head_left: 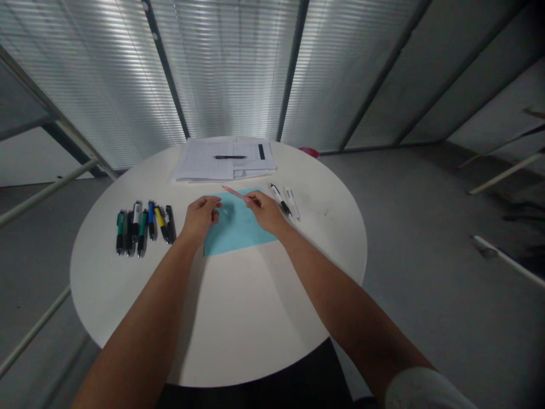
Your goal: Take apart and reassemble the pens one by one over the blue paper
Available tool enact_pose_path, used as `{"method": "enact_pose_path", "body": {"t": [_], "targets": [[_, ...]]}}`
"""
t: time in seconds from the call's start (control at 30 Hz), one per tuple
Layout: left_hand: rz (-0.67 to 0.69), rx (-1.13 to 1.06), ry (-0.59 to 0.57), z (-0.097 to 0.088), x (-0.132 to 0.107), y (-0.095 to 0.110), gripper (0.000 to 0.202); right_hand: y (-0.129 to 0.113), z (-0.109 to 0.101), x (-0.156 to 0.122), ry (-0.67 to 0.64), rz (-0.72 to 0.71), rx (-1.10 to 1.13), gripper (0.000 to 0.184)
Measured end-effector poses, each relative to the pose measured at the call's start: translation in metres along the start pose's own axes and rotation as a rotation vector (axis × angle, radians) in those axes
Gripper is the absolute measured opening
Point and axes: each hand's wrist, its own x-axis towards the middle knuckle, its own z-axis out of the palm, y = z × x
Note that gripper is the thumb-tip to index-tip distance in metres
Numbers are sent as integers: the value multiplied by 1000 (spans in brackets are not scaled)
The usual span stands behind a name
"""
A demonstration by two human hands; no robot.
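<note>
My right hand (pixel 266 211) pinches a thin pink pencil (pixel 233 193) at its lower end, with the tip pointing up and left over the table. My left hand (pixel 200 218) rests just left of it, fingers curled and nothing visible in them, over the left part of a light blue sheet of paper (pixel 238 230). Left of that hand lies a tight group of several marker pens (pixel 142 230). Right of the sheet, near my right hand, lie a black and white pen (pixel 280 200) and a white pen (pixel 292 203).
The round white table (pixel 238 318) holds a stack of printed forms (pixel 200 165) at the far edge, with a black pen (pixel 230 157) on top. A pink object (pixel 309 152) shows past the far rim. Grey floor, metal bars and ribbed translucent panels surround the table.
</note>
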Motion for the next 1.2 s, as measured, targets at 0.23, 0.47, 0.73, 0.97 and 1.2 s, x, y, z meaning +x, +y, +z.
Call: {"method": "enact_pose_path", "body": {"t": [0.23, 0.47, 0.73, 0.97, 1.2], "targets": [[-41, -180, -72, -6, 5, 1, 30, 1, 0, 0, 5, -16, 21, 22], [-56, -178, -109, -9, 9, -5, 34, 4, 1, 1, 30, -22, 27, 21], [-85, -270, -122, -9, 10, -4, 18, 4, -2, 1, 26, -122, 32, 25], [-79, -347, -140, -11, 11, -4, 21, 2, -2, -1, 19, -126, -31, 23], [-59, -365, -148, -11, 11, -5, 22, -5, -5, -2, -21, -104, -66, 22]]}}
